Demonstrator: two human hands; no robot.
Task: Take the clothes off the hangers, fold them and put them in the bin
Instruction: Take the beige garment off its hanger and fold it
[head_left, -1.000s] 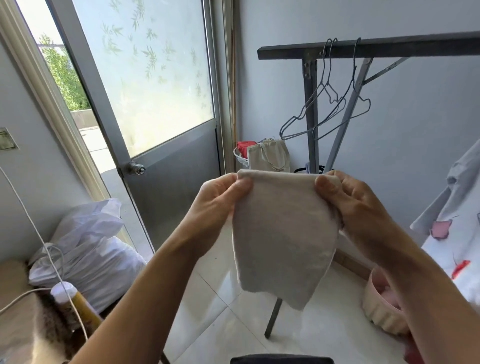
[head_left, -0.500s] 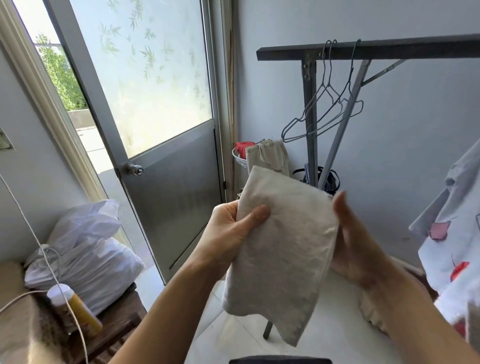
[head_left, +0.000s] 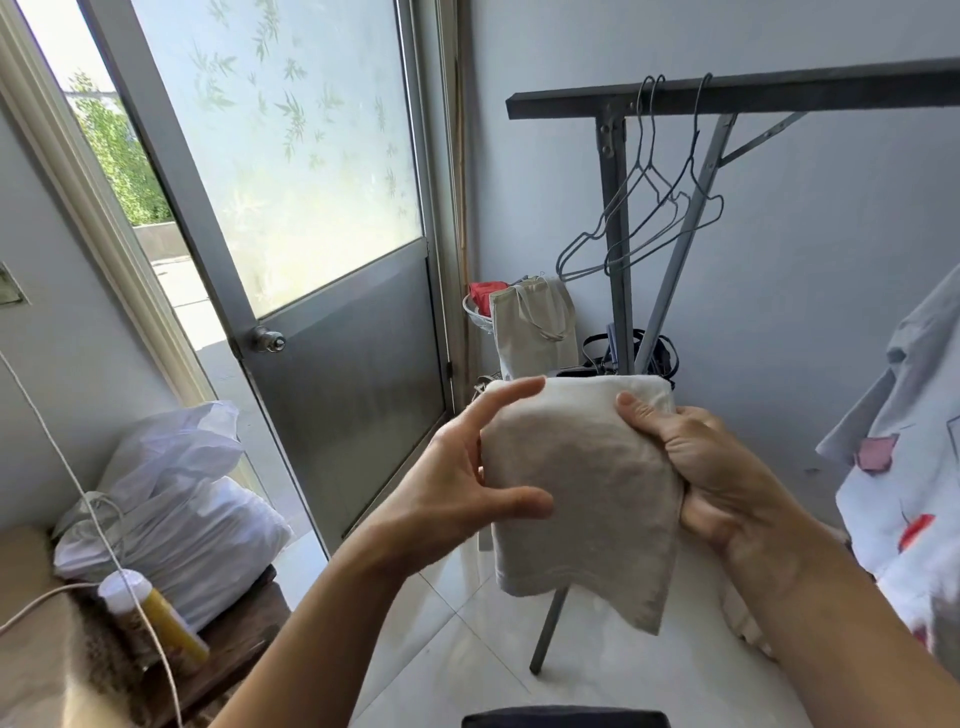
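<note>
The folded cream cloth (head_left: 582, 478), soft and nubbly with a wavy hem, hangs between both hands. The right hand (head_left: 727, 478) clutches its right edge; the left hand (head_left: 452, 483) lies spread, straight fingers touching its left side. Beyond them, thin wire hangers (head_left: 649, 218) dangle from a dark metal rail (head_left: 779, 93).

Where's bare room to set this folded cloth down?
Bare white tiled floor lies between the grey metal door and the grey rack leg. Crowded: the corner by the beige tote bag, the wooden stool under white plastic bags.

Three wire hangers (head_left: 647, 166), two hands (head_left: 457, 483), one folded cloth (head_left: 582, 467), one tote bag (head_left: 535, 332)
</note>
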